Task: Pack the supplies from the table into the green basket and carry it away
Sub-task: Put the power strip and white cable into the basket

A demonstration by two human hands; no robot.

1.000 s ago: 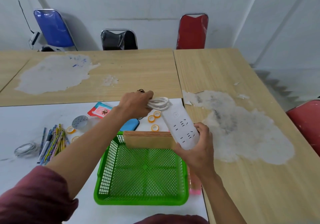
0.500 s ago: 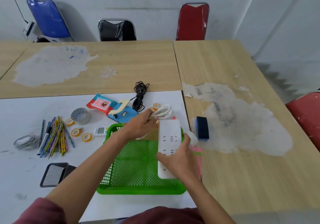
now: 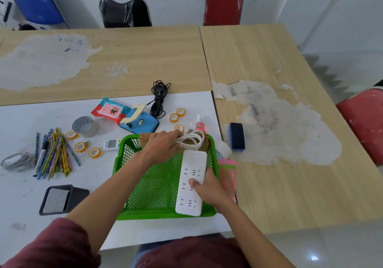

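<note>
Fingers (image 3: 173,137) of the left hand (image 3: 160,146) are clenched on the white cord (image 3: 193,141), holding its bundled loops over the brown card stack (image 3: 144,140) at the far end of the green basket (image 3: 124,160). Off to their left, the pencils (image 3: 53,151) and tape rolls (image 3: 80,147) lie unpacked on the white table (image 3: 20,122).

A second ago the power strip (image 3: 192,170) was held up, tilted, above the basket's far rim. Now it has come down lengthwise along the right-hand wall inside the basket. Its far end sits just below the cord bundle and its near end overlaps the front rim. Whether it lies flat on the mesh or is propped on that rim I cannot tell.

The right hand (image 3: 213,191) grasps the strip from its right edge. The thumb presses on the socket face about halfway down, and the other fingers are hidden beneath or behind the body.

Both hands are thus in contact with their load, cord at the far end and strip at the near. By my judgement this item is all but placed and only letting go remains. Most of the packing lies ahead, including the blue eraser (image 3: 236,136) on the wooden table to the right.
</note>
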